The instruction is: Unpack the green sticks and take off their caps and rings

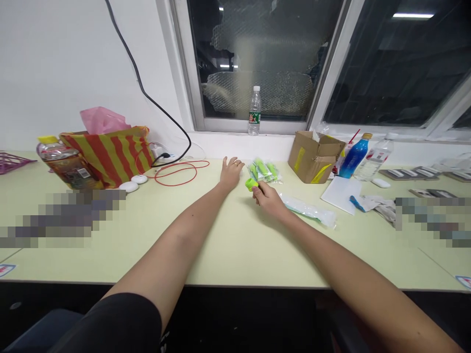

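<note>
My right hand [270,198] is closed around a small lime-green piece [251,184] with a round, ridged end. Most of that piece is hidden in my fingers, so its kind does not show. To its left, my left hand [230,172] reaches over the table with fingers apart, a ring on one of them; I see nothing held in it. Just beyond both hands lie several bright green items in clear plastic bags [264,170]. A long clear plastic packet [309,211] lies beside my right wrist, partly behind it.
Along the wall stand a cardboard box [312,157], a blue bottle [355,156], a clear bottle [375,158] and a striped bag [110,157]. A tea bottle [69,164] leans by the bag. A red cable [176,184] loops left of my hands. A water bottle [254,112] is on the windowsill.
</note>
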`<state>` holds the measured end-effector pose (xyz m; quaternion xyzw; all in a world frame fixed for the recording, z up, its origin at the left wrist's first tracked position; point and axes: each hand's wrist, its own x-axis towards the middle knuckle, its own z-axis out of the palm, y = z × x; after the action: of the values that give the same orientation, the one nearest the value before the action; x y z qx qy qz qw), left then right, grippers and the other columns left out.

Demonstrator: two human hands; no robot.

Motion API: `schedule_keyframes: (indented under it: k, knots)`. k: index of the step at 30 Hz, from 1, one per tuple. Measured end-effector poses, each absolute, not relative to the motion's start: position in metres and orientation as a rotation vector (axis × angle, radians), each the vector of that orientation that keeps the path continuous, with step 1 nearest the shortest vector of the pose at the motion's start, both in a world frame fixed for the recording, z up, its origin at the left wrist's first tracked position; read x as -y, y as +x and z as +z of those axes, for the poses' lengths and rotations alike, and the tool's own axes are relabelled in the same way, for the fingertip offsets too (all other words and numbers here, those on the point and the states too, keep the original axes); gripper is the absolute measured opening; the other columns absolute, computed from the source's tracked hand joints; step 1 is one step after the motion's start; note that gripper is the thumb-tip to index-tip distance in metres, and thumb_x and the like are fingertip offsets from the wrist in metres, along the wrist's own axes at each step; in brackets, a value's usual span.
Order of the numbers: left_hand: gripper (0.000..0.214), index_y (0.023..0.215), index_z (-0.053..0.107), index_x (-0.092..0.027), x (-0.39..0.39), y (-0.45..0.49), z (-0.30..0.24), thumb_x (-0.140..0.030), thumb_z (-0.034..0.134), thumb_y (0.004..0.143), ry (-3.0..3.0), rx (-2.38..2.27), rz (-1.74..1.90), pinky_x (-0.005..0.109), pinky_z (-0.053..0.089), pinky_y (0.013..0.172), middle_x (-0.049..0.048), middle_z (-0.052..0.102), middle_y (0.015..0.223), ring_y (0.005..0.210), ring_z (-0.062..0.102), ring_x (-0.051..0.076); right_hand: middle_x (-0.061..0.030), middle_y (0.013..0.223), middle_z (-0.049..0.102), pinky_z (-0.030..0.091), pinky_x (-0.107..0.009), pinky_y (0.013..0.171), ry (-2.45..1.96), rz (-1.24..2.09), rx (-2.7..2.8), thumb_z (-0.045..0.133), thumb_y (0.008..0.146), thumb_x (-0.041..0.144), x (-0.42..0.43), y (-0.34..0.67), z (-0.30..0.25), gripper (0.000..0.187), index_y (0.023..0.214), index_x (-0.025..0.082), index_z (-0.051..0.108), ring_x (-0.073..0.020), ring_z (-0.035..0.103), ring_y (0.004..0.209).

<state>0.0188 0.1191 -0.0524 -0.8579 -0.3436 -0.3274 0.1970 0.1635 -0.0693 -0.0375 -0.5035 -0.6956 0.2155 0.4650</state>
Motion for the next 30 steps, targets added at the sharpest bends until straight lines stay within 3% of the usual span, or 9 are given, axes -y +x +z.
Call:
schedule_keyframes:
  k: [6,9,12,14,20,30]
  knots:
    - [0.016,0.099,0.064,-0.018,-0.093,0.018,-0.048,-0.020,0.051,0.090,-2.510,0.892,-1.065,0.046,0.036,0.096,0.0136,0.065,0.102,0.108,0.053,0.028,-0.0011,0.076,0.060,0.037,-0.028,0.062,-1.275,0.470,1.686,0.039,0.095,0.050,0.067,0.163,-0.037,0.032,0.084,0.022,0.050,-0.0165,0.054,0.067]
    - [0.017,0.088,0.060,-0.018,-0.067,0.013,-0.049,-0.035,0.056,0.090,-2.619,1.007,-1.336,0.036,0.041,0.082,0.0074,0.064,0.084,0.086,0.057,0.022,-0.0012,0.075,0.060,0.036,-0.029,0.062,-1.314,0.450,1.657,0.039,0.095,0.051,0.067,0.167,-0.037,0.034,0.082,0.021,0.049,-0.0167,0.053,0.066]
    - [0.030,0.079,0.054,-0.020,-0.039,0.004,-0.049,-0.048,0.054,0.090,-2.658,1.339,-1.789,0.025,0.034,0.057,-0.0046,0.047,0.053,0.053,0.045,0.013,-0.0015,0.073,0.059,0.035,-0.029,0.062,-1.361,0.414,1.650,0.040,0.094,0.051,0.068,0.170,-0.038,0.034,0.080,0.021,0.049,-0.0169,0.051,0.066]
    - [0.037,0.072,0.050,-0.020,-0.023,-0.001,-0.048,-0.054,0.054,0.087,-2.619,1.477,-2.072,0.023,0.028,0.049,-0.0073,0.039,0.046,0.044,0.039,0.010,-0.0019,0.074,0.059,0.035,-0.029,0.063,-1.410,0.366,1.662,0.041,0.093,0.051,0.068,0.172,-0.038,0.034,0.081,0.021,0.051,-0.0174,0.050,0.067]
    - [0.039,0.074,0.047,-0.021,0.009,-0.009,-0.031,-0.057,0.058,0.084,-2.702,1.422,-2.488,0.021,0.029,0.039,-0.0082,0.043,0.041,0.036,0.041,0.009,-0.0016,0.078,0.058,0.034,-0.029,0.063,-1.436,0.305,1.796,0.052,0.087,0.050,0.072,0.170,-0.037,0.032,0.097,0.020,0.059,-0.0173,0.049,0.069]
    - [0.035,0.074,0.053,-0.019,0.021,-0.007,-0.017,-0.051,0.064,0.083,-2.822,1.227,-2.409,0.020,0.030,0.041,-0.0082,0.044,0.040,0.035,0.040,0.007,0.0006,0.072,0.052,0.033,-0.029,0.062,-1.302,0.300,1.800,0.054,0.086,0.046,0.071,0.168,-0.037,0.029,0.095,0.019,0.059,-0.0154,0.044,0.066]
